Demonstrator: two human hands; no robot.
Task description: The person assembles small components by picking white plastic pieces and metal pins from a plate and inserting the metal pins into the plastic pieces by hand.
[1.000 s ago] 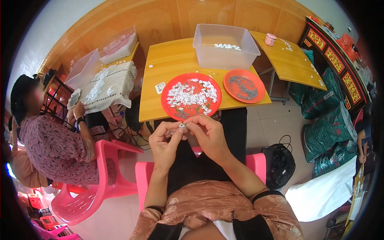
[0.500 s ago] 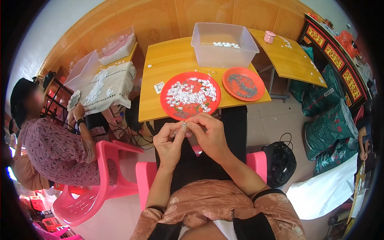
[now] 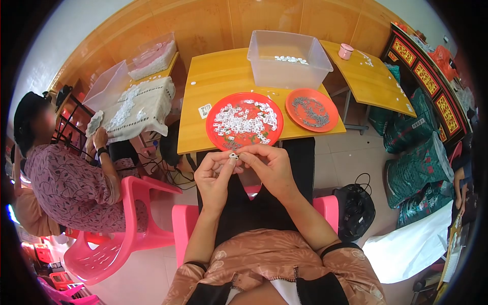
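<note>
Just off the table's near edge, my left hand (image 3: 214,179) pinches a small white plastic piece with holes (image 3: 233,156) between thumb and fingertips. Thumb and forefinger of my right hand (image 3: 270,170) are closed at the piece's right side; whatever they grip is too small to name. Beyond my hands is a red round tray (image 3: 209,129) full of similar white pieces (image 3: 244,119), with a small heap of grey metal bits (image 3: 231,144) at its near rim. An orange-red plate (image 3: 333,104) beside it carries many thin grey metal parts (image 3: 311,113).
A clear plastic bin (image 3: 290,76) with white pieces inside stands on the yellow table (image 3: 203,76). At left, a person (image 3: 76,188) sits by a cloth-covered table (image 3: 157,109). A pink chair (image 3: 132,213), green sacks (image 3: 417,162) and a black bag (image 3: 356,211) are around me.
More of the white piece shows between my fingertips, and my right fingers have shifted slightly to the right. The whole view has moved a little.
</note>
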